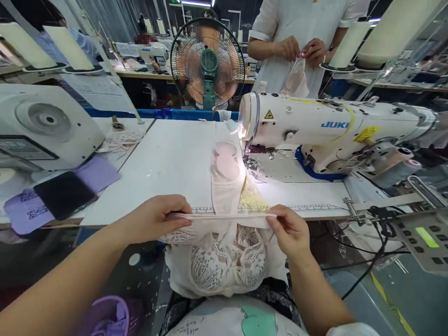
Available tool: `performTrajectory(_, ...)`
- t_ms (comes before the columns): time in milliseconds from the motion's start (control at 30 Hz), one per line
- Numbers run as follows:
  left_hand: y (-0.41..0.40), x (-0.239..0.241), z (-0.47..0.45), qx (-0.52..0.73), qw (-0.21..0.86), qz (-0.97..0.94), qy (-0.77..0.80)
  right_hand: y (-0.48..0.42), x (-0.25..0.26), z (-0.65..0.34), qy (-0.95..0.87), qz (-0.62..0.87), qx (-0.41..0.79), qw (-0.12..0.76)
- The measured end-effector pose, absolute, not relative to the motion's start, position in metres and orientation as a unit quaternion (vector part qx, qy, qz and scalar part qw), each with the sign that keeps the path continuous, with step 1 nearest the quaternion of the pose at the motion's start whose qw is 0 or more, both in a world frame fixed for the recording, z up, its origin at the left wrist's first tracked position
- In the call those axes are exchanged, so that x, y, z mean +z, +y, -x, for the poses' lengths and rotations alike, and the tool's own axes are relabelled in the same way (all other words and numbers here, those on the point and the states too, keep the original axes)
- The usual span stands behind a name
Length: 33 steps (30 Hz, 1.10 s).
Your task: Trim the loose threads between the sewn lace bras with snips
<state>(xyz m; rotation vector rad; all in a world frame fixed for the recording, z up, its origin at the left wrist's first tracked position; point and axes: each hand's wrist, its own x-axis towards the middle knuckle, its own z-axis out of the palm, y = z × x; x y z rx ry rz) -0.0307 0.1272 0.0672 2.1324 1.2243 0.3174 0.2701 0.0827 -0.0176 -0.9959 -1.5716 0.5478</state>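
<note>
Between my two hands a cream elastic strip [224, 216] of a bra is stretched straight along the table's front edge, beside a printed ruler [308, 207]. My left hand [168, 217] pinches its left end and my right hand [289, 228] pinches the right end. Below the strip, the lace cups of the bra [227, 266] hang over my lap. Beyond it, a beige fabric piece with pale pink pads [228, 168] lies on the table, next to the lit needle area of a white sewing machine [301, 116].
A second machine [45, 126] stands at left, with a black phone [65, 194] on purple cards. A green fan [208, 63] is behind the table. Across from me, a person's hands [299, 50] hold a fabric piece. A purple bin [112, 315] and metal bracket [425, 238] flank me.
</note>
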Motion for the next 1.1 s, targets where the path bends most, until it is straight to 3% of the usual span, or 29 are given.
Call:
performTrajectory(367,0.087,0.081,0.007,0.144,0.326,-0.829,0.431,0.046,-0.013,-0.291,-0.673,0.387,0.221,0.591)
performTrajectory(533,0.068,0.092,0.001,0.082,0.405,-0.818,0.399,0.017,-0.006,-0.303,-0.648,0.413,0.256,0.587)
performTrajectory(767,0.083,0.026,-0.01,0.029,0.376,-0.784,0.493,0.027,-0.045,-0.313,-0.669,0.492,0.286,0.478)
performTrajectory(867,0.087,0.001,-0.007,0.037,0.341,-0.771,0.536,0.029,-0.064,-0.317,-0.656,0.513,0.288,0.473)
performTrajectory(1100,0.079,0.003,0.018,0.087,0.383,-0.724,0.567,0.03,-0.068,-0.322,-0.634,0.514,0.311,0.487)
